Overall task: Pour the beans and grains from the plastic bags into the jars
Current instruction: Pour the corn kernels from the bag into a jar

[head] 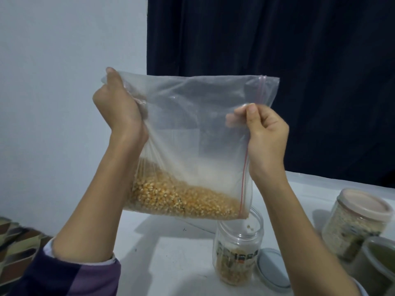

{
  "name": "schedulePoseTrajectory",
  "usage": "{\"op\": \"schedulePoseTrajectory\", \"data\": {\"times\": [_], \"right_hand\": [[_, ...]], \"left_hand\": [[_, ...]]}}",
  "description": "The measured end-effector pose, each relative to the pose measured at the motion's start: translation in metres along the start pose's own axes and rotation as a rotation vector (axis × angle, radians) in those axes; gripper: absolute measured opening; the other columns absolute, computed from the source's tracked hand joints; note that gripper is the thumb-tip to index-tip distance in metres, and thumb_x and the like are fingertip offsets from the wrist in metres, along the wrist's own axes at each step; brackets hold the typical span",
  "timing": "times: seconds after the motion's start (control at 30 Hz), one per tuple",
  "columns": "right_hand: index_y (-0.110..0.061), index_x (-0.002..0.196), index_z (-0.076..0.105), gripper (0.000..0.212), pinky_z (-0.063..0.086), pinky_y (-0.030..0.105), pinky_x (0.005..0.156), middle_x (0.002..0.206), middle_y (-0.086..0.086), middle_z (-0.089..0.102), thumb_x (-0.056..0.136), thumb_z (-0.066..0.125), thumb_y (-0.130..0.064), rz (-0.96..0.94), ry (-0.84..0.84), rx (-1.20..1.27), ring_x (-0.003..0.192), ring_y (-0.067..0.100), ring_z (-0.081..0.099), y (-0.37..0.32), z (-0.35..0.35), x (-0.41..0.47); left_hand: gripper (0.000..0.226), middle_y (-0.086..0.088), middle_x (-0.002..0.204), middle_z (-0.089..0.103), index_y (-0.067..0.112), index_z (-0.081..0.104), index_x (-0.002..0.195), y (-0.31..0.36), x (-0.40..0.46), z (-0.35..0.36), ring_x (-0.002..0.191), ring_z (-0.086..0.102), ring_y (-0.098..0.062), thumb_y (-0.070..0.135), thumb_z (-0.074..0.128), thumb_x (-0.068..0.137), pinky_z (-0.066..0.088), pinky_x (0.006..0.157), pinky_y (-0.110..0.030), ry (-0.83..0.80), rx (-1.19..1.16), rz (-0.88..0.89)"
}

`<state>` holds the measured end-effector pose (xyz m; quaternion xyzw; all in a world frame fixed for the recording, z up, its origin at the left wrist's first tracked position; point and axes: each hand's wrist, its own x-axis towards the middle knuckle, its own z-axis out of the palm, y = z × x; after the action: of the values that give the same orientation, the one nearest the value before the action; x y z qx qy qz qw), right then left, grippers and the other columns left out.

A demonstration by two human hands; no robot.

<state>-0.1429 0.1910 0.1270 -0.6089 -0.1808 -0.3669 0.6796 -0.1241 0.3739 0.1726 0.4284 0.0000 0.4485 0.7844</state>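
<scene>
A clear zip bag (192, 129) with a red seal strip hangs in the air above the table, turned sideways so the seal runs down its right side. Yellow corn kernels (183, 199) fill its lower part. My left hand (116, 110) grips the bag's bunched upper left corner. My right hand (263, 129) pinches the bag's right edge by the seal between thumb and fingers. Directly under the bag's lower right corner stands an open clear jar (238, 251), partly filled with corn. Its lid (273, 268) lies flat beside it.
A white table (171, 263) carries the jars. At the right stand a closed jar of pale grains with a pink lid (359, 218) and a green-topped container (376, 261). A dark curtain (277, 50) hangs behind. A patterned cloth (15, 242) lies at the left.
</scene>
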Motion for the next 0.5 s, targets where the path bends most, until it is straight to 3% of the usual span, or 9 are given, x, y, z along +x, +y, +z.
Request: {"op": "schedulePoseTrajectory", "data": {"times": [0.1, 0.2, 0.3, 0.5], "right_hand": [[-0.013, 0.077, 0.066, 0.029, 0.047, 0.01, 0.073, 0.061, -0.009, 0.068, 0.099, 0.048, -0.009, 0.019, -0.063, -0.024, 0.068, 0.003, 0.066, -0.0008, 0.0015, -0.0023], [-0.013, 0.078, 0.066, 0.028, 0.049, 0.014, 0.077, 0.063, -0.008, 0.069, 0.099, 0.048, -0.009, 0.007, -0.022, -0.019, 0.07, 0.004, 0.067, -0.0015, -0.0012, -0.0007], [-0.011, 0.079, 0.067, 0.027, 0.048, 0.011, 0.077, 0.062, -0.008, 0.069, 0.099, 0.049, -0.01, 0.03, -0.093, -0.046, 0.069, 0.002, 0.066, -0.0014, -0.0008, -0.0004], [-0.012, 0.078, 0.067, 0.028, 0.048, 0.012, 0.078, 0.063, -0.007, 0.07, 0.099, 0.049, -0.01, 0.028, -0.059, -0.03, 0.069, 0.004, 0.067, -0.002, -0.0015, 0.0008]], "left_hand": [[0.047, 0.015, 0.037, 0.031, 0.02, 0.027, 0.056, 0.0, -0.0017, -0.0003, 0.041, 0.034, -0.005, 0.025, 0.044, 0.1, 0.034, 0.052, -0.021, 0.002, 0.022, -0.005], [0.047, 0.015, 0.04, 0.031, 0.021, 0.027, 0.056, -0.0007, -0.0016, -0.001, 0.045, 0.034, -0.007, 0.024, 0.045, 0.099, 0.033, 0.054, -0.024, -0.002, -0.01, -0.012], [0.048, 0.015, 0.041, 0.028, 0.022, 0.024, 0.056, -0.0001, -0.001, -0.0017, 0.046, 0.031, -0.008, 0.025, 0.045, 0.099, 0.032, 0.054, -0.024, 0.006, 0.01, -0.015], [0.047, 0.016, 0.035, 0.03, 0.019, 0.026, 0.057, 0.0066, -0.0075, 0.001, 0.036, 0.031, -0.003, 0.021, 0.042, 0.101, 0.031, 0.042, -0.017, -0.006, -0.012, 0.01]]}}
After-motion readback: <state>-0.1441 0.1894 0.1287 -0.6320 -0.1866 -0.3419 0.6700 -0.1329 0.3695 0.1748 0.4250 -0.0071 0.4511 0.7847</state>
